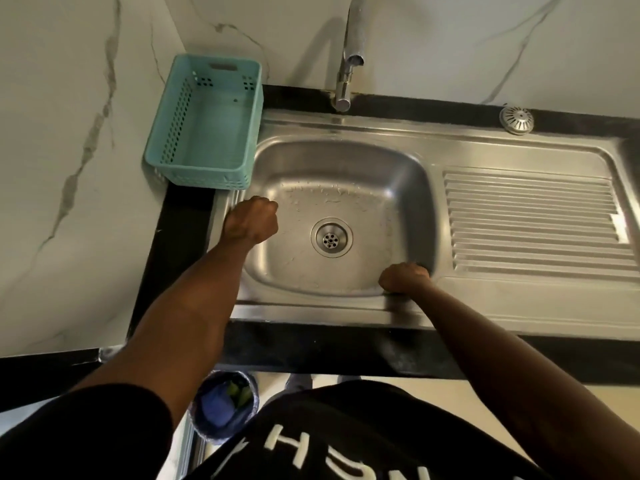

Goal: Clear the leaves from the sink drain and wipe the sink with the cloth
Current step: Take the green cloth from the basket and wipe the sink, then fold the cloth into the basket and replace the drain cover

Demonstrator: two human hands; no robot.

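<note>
Steel sink [346,188] set in a dark counter [311,351], with a ribbed draining board [533,220] to the right of the bowl. Teal perforated basket [207,123] standing on the counter at the far-left corner, just beside the bowl's rim. Tap [349,53] rising at the far edge, spout over the bowl. Below the counter's near edge, a bin [225,403] on the floor holding something blue and green leaves [239,393]. Left hand [251,220] curled into a fist over the bowl's left rim, nothing visible in it. Right hand [403,277] curled over the bowl's near-right rim, gripping the edge. Round strainer cap [516,119] lying on the far-right sink ledge. Drain [331,240] at the bowl's centre, uncovered, free of leaves. Water droplets on the bowl floor beyond it.
</note>
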